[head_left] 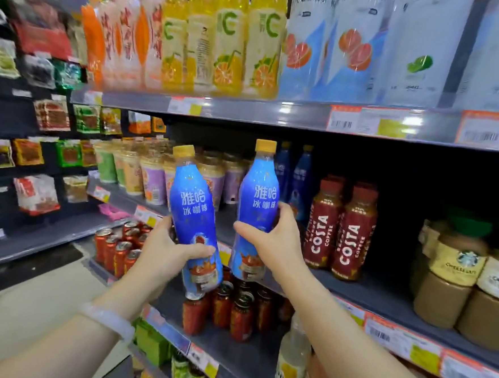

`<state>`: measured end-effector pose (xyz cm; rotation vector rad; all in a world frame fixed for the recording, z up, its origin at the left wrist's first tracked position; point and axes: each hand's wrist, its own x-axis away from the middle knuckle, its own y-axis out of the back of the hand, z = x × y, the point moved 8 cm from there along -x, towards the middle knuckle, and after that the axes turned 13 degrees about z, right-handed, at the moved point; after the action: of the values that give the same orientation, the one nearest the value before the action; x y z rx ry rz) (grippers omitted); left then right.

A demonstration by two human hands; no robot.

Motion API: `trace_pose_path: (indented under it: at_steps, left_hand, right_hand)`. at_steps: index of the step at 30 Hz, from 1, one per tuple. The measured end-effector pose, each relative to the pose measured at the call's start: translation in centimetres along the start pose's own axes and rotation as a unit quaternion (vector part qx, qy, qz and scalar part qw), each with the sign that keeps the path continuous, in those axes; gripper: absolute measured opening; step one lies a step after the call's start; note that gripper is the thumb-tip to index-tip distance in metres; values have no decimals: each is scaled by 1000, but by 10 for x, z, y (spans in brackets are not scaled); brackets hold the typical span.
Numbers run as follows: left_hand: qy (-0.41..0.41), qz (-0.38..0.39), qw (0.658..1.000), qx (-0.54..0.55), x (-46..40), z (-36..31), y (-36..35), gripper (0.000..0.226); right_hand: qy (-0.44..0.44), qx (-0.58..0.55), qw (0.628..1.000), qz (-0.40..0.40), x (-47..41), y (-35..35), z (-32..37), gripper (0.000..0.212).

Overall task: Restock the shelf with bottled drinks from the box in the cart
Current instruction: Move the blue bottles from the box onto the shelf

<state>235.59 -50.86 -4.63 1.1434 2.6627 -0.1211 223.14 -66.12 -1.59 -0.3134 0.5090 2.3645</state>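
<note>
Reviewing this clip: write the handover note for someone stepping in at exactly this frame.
Left hand grips one blue bottle, tilted, in front of the middle shelf.
Right hand grips a second blue bottle, upright, also short of the shelf.
Done: matching blue bottles already stand at the back, left of the Costa coffee bottles.
Left: set both held bottles in the bare spot in front of those. Cart and box are out of view, so remaining stock is unknown.

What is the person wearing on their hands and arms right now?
Both forearms are bare, with no sleeves in view and no gloves. The left hand has a pale, translucent bangle around its wrist. The right hand shows no rings, watch or bracelet.
</note>
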Motion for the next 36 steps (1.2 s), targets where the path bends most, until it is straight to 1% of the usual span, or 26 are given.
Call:
trace_pose_path:
  at_steps: [6,10,14,19,22,25,26,30,31,34,36]
  left_hand:
    - [-26,69,997,7,-90,-5,1,47]
    - [-23,128,991,19,-146,2,0,49]
    - [-23,184,982,37,-183,7,-3,48]
    - [-9,228,972,63,-218,23,-11,47]
    - [-16,242,968,64,-232,28,-23,51]
    - [-12,262,963,62,-242,34,-42,68]
    - [-8,267,962,61,-244,36,-49,70]
    - [-9,278,959,47,-255,44,-75,63]
    - [-11,280,959,43,-258,46,-80,59]
    - [-9,299,953,50,-263,52,-96,55]
    - [-11,312,949,48,-267,58,-105,56]
  right_hand:
    - [-12,55,995,-81,-60,13,-13,63]
    - [-37,94,981,-166,-93,24,-35,71]
    - [-65,104,964,-235,-117,31,-58,74]
    - [-86,127,944,-291,-132,40,-75,70]
    - [-95,136,938,-305,-134,45,-82,67]
    - [-95,138,941,-295,-139,47,-82,70]
    - [-98,138,941,-293,-140,47,-84,72]
    - [-118,157,930,-312,-135,44,-98,83]
    - [-121,155,928,-316,-132,43,-104,82]
    - [-124,153,925,-326,-127,42,-110,69]
    - [-125,157,925,-322,-126,43,-111,69]
